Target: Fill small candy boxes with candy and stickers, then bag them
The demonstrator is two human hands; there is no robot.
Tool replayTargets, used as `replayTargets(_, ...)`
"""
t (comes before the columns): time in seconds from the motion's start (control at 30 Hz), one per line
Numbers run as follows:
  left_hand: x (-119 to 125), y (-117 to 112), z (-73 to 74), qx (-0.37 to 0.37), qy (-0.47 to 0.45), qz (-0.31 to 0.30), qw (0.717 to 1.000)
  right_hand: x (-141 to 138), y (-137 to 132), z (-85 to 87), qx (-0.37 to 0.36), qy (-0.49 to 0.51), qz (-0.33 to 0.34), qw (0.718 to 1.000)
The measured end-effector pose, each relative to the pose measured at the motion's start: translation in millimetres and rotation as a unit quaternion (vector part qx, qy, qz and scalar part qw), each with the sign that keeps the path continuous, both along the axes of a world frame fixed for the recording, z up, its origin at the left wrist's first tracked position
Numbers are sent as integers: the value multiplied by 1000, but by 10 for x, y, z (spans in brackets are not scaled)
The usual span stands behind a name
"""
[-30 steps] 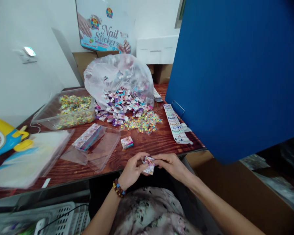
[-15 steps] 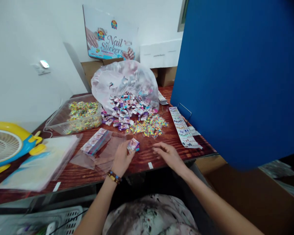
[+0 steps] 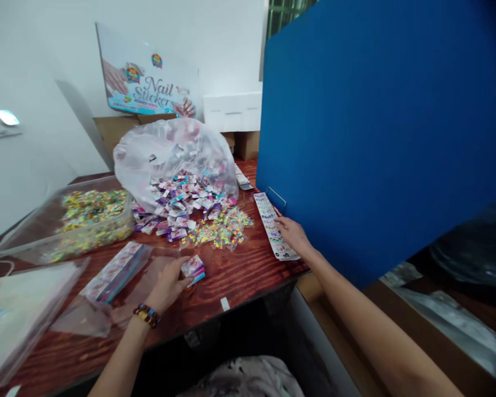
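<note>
My left hand (image 3: 168, 285) rests on the wooden table (image 3: 248, 278), its fingers pinched on a small pink and blue packet stack (image 3: 193, 268). Off to the right, my right hand (image 3: 291, 234) lies with fingers stretched flat on a long strip of nail stickers (image 3: 271, 223), close to the blue partition (image 3: 376, 127). Between the hands lies a small bag of colourful bits (image 3: 222, 229). A clear sleeve holding a row of packets (image 3: 114, 271) lies just left of my left hand.
A big clear plastic bag (image 3: 169, 151) spills several small packets at the back. A clear tub of colourful bits (image 3: 72, 218) stands at the left, flat clear sleeves (image 3: 16, 309) nearer me. A "Nail Stickers" card (image 3: 146, 88) and cardboard boxes (image 3: 243, 143) line the wall.
My hands parted: the left set a packet onto the small stack on the table, and the right reached out to the sticker strip by the blue partition. The view swung right.
</note>
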State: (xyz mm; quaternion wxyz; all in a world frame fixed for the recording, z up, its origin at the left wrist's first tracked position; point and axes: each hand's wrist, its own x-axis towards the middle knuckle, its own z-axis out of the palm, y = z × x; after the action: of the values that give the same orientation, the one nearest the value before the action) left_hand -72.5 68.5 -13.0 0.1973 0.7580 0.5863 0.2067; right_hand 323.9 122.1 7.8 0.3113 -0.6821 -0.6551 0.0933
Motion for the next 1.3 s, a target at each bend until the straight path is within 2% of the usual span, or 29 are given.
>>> replayTargets(0.13,-28,15,9,4,-5,-31,1000,96,362,-67,-24,-43,45,998)
replayTargets(0.23,-19,4,38,-1,2,-29,1000,128,503,-175,-46,-67,79,994)
replayTargets(0.33,-8,-11,65,28,-24,-16,999,170,529,-221,-61,-88,101,989)
replayTargets(0.47,31,-59,141,98,-54,26,993,255,519,-182,-69,-101,114,986)
replayTargets(0.63,249,-198,292,204,-62,39,976,323,623,-253,-59,-68,110,990)
replayTargets(0.73,406,-306,307,206,-70,20,976,318,651,-342,-47,-38,110,992)
replayTargets(0.83,517,-410,250,194,-89,13,977,309,598,-341,-24,-5,104,994)
replayTargets(0.9,580,-469,206,191,-99,11,976,311,525,-264,-9,18,103,994)
replayTargets(1.0,694,-535,190,165,-134,-11,977,316,363,-42,13,55,113,992)
replayTargets(1.13,910,-548,311,89,-178,-30,979,269,73,360,28,111,138,984)
replayTargets(1.2,1035,-518,402,73,-200,-21,977,195,-77,541,-3,171,177,969)
replayTargets(1.3,1215,-460,483,46,-233,-17,971,7,-270,714,-74,290,230,926)
